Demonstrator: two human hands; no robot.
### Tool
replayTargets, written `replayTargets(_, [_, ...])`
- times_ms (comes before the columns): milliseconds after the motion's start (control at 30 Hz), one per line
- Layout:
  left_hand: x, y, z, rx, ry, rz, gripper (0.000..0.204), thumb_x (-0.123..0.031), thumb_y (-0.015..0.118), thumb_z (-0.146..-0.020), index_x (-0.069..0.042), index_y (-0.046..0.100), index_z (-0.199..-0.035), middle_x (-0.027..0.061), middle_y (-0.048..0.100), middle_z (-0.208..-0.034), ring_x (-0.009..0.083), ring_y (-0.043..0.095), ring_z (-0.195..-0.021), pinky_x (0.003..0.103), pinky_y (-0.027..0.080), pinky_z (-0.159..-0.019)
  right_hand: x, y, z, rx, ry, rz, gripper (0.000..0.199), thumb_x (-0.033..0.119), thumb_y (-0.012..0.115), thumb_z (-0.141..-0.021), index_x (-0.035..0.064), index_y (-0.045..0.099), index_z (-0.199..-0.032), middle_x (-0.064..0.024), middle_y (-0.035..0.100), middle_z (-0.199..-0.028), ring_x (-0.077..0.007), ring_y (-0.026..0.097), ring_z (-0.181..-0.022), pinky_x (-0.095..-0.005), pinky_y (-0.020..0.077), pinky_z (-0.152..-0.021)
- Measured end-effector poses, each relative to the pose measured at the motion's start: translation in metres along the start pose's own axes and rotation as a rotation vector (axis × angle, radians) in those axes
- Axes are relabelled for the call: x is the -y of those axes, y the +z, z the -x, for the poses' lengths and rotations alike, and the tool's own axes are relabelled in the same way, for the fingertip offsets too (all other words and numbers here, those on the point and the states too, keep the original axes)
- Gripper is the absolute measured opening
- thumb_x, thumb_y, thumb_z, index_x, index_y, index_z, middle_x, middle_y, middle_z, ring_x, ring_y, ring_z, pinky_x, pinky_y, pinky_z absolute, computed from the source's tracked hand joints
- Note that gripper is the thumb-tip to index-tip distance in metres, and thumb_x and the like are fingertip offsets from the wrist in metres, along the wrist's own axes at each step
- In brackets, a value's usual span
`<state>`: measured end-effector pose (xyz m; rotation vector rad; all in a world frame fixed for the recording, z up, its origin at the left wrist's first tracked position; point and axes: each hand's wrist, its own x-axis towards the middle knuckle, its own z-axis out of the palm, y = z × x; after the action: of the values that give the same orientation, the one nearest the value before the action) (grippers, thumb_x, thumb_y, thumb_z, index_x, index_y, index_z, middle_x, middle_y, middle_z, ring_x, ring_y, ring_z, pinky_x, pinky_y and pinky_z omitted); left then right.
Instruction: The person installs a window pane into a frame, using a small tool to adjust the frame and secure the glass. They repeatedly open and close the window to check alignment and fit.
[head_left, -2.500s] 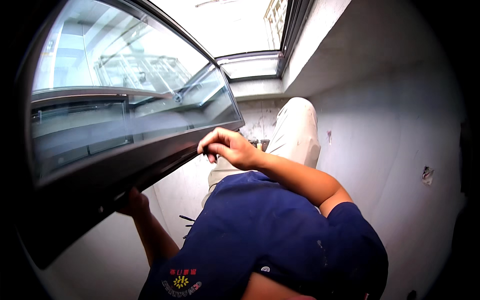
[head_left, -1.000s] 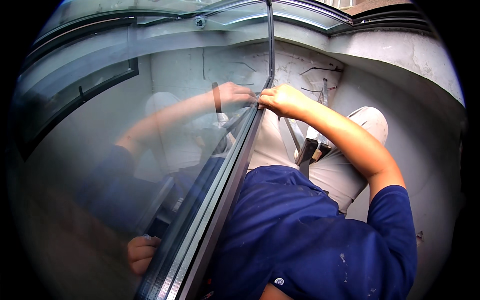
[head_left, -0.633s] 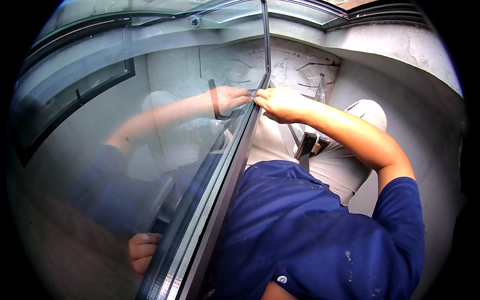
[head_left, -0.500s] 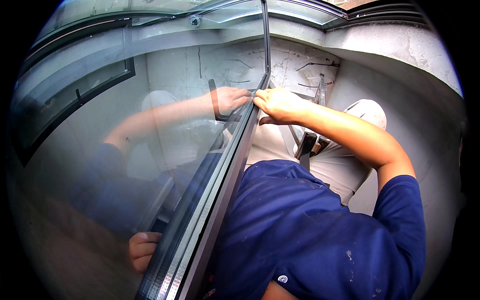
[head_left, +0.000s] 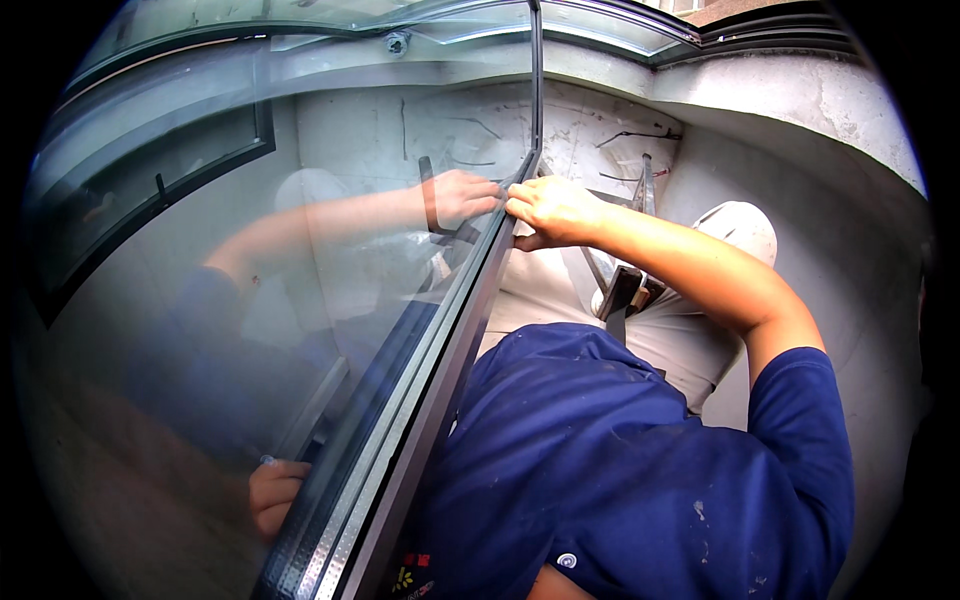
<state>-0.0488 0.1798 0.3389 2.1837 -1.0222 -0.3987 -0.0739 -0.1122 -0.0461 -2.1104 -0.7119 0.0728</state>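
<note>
A glazed window sash (head_left: 420, 440) with a dark frame and large glass pane (head_left: 190, 330) runs diagonally in front of me. My right hand (head_left: 550, 212) is closed at the frame's edge near its upper bend, fingertips bent and pressed together against the dark strip beside the glass. Whether a thin piece lies under those fingertips is hidden. At the lower left my left hand (head_left: 278, 497) shows only curled fingers on the glass side of the sash; its palm and wrist are hidden behind the frame. The pane mirrors my right arm.
Pale concrete walls (head_left: 820, 230) curve around on the right, below a dark window track (head_left: 770, 35). A metal bar (head_left: 647, 180) leans by the far wall. Thin dark wires (head_left: 640, 134) stick out there. A dark tool handle (head_left: 622, 290) rests near my legs.
The sash's near end has shifted slightly left. My left hand has moved a little left with it, its thumb tip now raised. My right hand stays at the same spot on the frame.
</note>
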Motion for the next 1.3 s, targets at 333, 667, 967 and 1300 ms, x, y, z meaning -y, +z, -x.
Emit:
replayTargets(333, [-0.008, 0.003, 0.008, -0.018, -0.091, 0.024, 0.016, -0.010, 0.067, -0.084, 0.000, 0.056, -0.090, 0.0172, 0.063, -0.090, 0.0277, 0.065, -0.077, 0.038, 0.054, -0.071, 0.014, 0.009, 0.027, -0.361, 0.146, -0.213, 0.047, 0.027, 0.084, -0.070, 0.0021, 0.060, -0.102, -0.0127, 0.062, -0.105, -0.0334, 0.063, -0.093, -0.0389, 0.0540, -0.079])
replayTargets(667, [-0.011, 0.041, 0.020, -0.288, 0.045, -0.102, 0.018, -0.011, 0.066, -0.088, 0.002, 0.060, -0.100, 0.0169, 0.064, -0.100, 0.0272, 0.066, -0.085, 0.038, 0.055, -0.078, 0.014, -0.001, 0.037, -0.264, 0.027, -0.158, 0.047, 0.019, 0.080, -0.068, 0.0015, 0.058, -0.106, -0.0144, 0.059, -0.111, -0.0337, 0.060, -0.099, -0.0395, 0.0522, -0.085])
replayTargets(967, [0.010, 0.072, 0.006, -0.645, 0.170, -0.246, 0.023, -0.012, 0.066, -0.092, 0.003, 0.063, -0.109, 0.0166, 0.066, -0.109, 0.0267, 0.067, -0.094, 0.038, 0.055, -0.084, 0.009, -0.014, 0.064, -0.355, 0.145, -0.214, 0.046, 0.016, 0.078, -0.063, 0.0041, 0.056, -0.103, -0.0124, 0.059, -0.103, -0.0329, 0.060, -0.096, -0.0380, 0.0514, -0.084])
replayTargets(1300, [-0.040, 0.107, -0.040, -0.785, 0.265, -0.176, 0.060, -0.047, 0.060, -0.095, 0.009, 0.059, -0.115, 0.0168, 0.063, -0.112, 0.0192, 0.063, -0.099, 0.033, 0.052, -0.085, 0.042, -0.049, 0.108, -0.252, 0.563, -0.075, 0.062, 0.023, 0.080, -0.073, 0.0079, 0.053, -0.128, -0.0146, 0.060, -0.114, -0.0331, 0.057, -0.110, -0.0409, 0.0465, -0.097])
